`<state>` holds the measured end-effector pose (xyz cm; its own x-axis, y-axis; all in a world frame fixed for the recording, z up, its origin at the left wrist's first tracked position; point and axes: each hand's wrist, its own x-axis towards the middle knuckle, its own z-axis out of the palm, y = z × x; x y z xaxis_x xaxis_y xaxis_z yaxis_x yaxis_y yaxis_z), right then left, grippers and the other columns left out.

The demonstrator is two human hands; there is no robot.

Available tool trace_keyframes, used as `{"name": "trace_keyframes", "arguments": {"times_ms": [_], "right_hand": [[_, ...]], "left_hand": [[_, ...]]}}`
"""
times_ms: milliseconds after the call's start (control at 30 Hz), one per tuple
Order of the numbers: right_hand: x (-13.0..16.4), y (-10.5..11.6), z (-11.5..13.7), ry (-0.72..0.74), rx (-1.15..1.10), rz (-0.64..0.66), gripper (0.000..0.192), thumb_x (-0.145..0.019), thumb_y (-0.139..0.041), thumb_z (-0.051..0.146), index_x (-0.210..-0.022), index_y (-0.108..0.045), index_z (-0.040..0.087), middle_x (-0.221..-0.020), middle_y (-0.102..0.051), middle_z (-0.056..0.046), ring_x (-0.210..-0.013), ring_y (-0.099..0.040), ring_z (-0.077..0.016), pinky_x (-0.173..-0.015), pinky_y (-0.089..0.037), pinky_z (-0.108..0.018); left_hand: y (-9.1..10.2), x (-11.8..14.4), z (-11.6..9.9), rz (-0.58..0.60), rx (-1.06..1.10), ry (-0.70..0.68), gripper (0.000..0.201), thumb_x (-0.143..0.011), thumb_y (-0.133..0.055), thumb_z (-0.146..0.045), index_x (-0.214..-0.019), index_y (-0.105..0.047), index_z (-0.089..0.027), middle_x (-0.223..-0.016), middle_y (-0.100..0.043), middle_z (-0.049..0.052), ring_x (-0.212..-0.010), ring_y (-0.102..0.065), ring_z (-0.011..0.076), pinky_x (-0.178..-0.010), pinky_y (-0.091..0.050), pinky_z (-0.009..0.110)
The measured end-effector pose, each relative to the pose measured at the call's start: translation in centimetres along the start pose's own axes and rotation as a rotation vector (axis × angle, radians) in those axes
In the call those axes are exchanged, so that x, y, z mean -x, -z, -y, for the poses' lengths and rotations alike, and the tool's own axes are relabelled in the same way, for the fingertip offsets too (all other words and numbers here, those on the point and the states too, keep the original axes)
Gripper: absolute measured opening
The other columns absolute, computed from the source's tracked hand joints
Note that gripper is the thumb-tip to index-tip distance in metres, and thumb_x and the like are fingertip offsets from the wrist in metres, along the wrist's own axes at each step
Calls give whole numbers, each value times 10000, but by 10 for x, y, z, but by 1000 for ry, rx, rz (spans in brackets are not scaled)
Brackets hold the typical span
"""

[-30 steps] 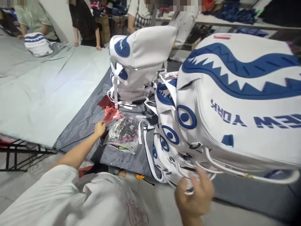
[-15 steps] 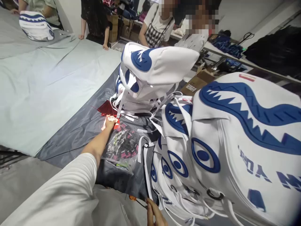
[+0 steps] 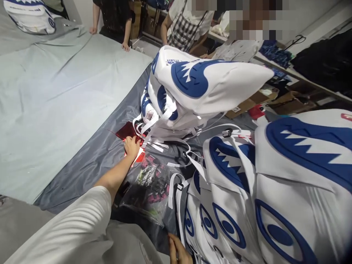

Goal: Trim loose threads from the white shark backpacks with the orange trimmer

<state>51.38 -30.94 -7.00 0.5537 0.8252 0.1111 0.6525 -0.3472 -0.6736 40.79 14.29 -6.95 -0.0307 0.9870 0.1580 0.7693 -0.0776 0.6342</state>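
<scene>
1. The left hand (image 3: 132, 146) is stretched forward on a straight arm, palm down, fingers bent onto the red sheets (image 3: 129, 132). It presses or pinches the near one; whether the grip has closed cannot be told, since the hand hides its own fingertips.
2. The red sheets lie flat on the dark cloth (image 3: 90, 161), running on past the hand, away from the person and a little left. They sit just beside the straps (image 3: 154, 137) of the far bag (image 3: 198, 91).
3. Just on the near side of the sheets, right of the forearm, lies a clear packet (image 3: 150, 187) of pink and black small parts, untouched.
4. The right hand (image 3: 178, 253) shows only at the bottom edge, fingers loosely curled, against the near bag pile (image 3: 247, 205). It is well apart from the sheets, so the left hand is the nearer by far. Whether it holds anything cannot be told.
5. Beyond the sheets, other people stand at the table's far side, their hands on the grey cloth (image 3: 55, 91).
</scene>
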Motion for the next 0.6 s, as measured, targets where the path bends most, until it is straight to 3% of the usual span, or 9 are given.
{"name": "trace_keyframes", "arguments": {"times_ms": [133, 333, 400, 500, 600], "right_hand": [[-11, -3, 11, 15, 4, 79, 456, -972, -401, 514, -966, -748, 218, -959, -763, -89, -868, -738, -237, -806, -596, -301], [-20, 2, 15, 16, 36, 123, 415, -967, -428, 497, -967, -741, 225, -968, -764, -70, -885, -737, -226, -820, -593, -292], [-21, 3, 15, 13, 45, 135, 428, -971, -418, 500, -964, -745, 224, -970, -765, -74, -879, -738, -227, -815, -593, -287], [-21, 2, 11, 9, 46, 151, 455, -970, -405, 522, -959, -749, 224, -974, -764, -80, -869, -739, -233, -810, -595, -291], [-22, -2, 3, 2, 35, 144, 470, -962, -408, 548, -953, -751, 227, -967, -765, -76, -864, -741, -235, -806, -599, -289]], "left_hand": [[-4, -18, -1, 34, 3, -95, 523, -881, -580, -407, -1352, -548, -181, -1293, -557, 160, -1173, -446, 338, -995, -331, 454], [-19, -36, -14, 155, 98, -40, 484, -836, -604, -257, -1315, -580, -187, -1120, -671, 150, -1150, -470, 324, -963, -303, 456], [-22, -37, -19, 194, 139, -24, 378, -829, -618, -266, -1197, -658, -193, -1030, -693, 144, -1130, -494, 320, -956, -309, 451], [-17, -33, -17, 195, 169, 36, 239, -891, -528, -271, -1003, -714, -170, -940, -699, 150, -1081, -543, 306, -950, -333, 440], [2, -22, 2, 161, 205, 97, 339, -965, -369, -263, -1051, -682, -166, -978, -698, 136, -1028, -600, 258, -924, -389, 388]]}}
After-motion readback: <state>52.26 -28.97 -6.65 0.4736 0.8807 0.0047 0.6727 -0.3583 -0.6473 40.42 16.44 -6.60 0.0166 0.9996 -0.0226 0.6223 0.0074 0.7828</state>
